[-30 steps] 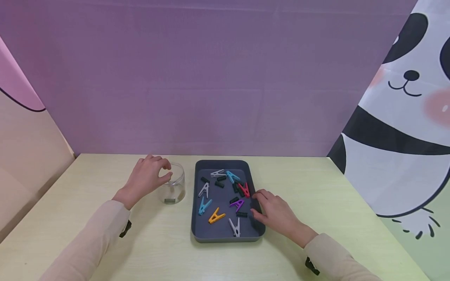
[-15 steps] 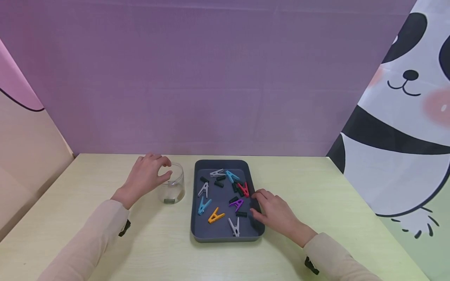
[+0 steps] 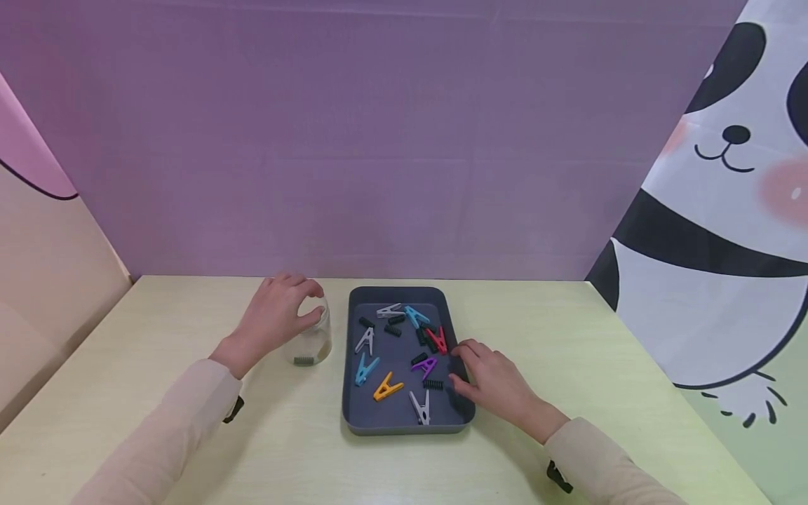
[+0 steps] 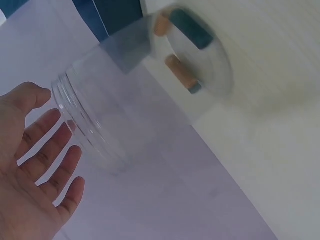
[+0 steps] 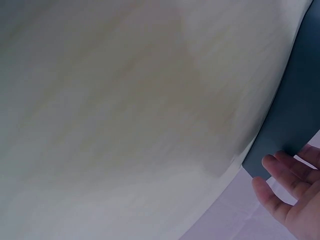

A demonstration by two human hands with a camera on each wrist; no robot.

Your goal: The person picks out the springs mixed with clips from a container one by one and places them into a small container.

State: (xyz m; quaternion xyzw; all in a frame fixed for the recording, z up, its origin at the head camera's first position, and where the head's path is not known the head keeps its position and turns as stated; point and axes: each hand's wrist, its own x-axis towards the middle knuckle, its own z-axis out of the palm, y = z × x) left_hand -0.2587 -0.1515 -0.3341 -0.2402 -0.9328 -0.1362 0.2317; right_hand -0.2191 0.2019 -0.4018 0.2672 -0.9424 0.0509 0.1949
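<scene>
My left hand [image 3: 271, 319] is over the rim of a clear jar [image 3: 312, 342], thumb and fingers curved apart with nothing seen between them. A dark coil spring [image 3: 304, 361] lies at the bottom of the jar. In the left wrist view a dark green cylinder [image 4: 191, 28] and brownish pieces [image 4: 181, 72] show blurred through the jar's base. My right hand [image 3: 495, 382] rests its loosely bent fingers on the right edge of a grey tray [image 3: 409, 430]. In the right wrist view its fingertips are against the tray's outer wall [image 5: 290, 105].
The tray holds several dark springs [image 3: 433, 385] and plastic clip halves: yellow [image 3: 387, 388], purple [image 3: 425, 368], red [image 3: 438, 341], blue [image 3: 366, 369] and pale grey [image 3: 421, 409]. A purple cloth [image 3: 379, 140] hangs behind the light wooden table [image 3: 284, 449].
My left hand has moved slightly to the right, further over the jar's mouth. The right hand, the tray and its contents look unchanged.
</scene>
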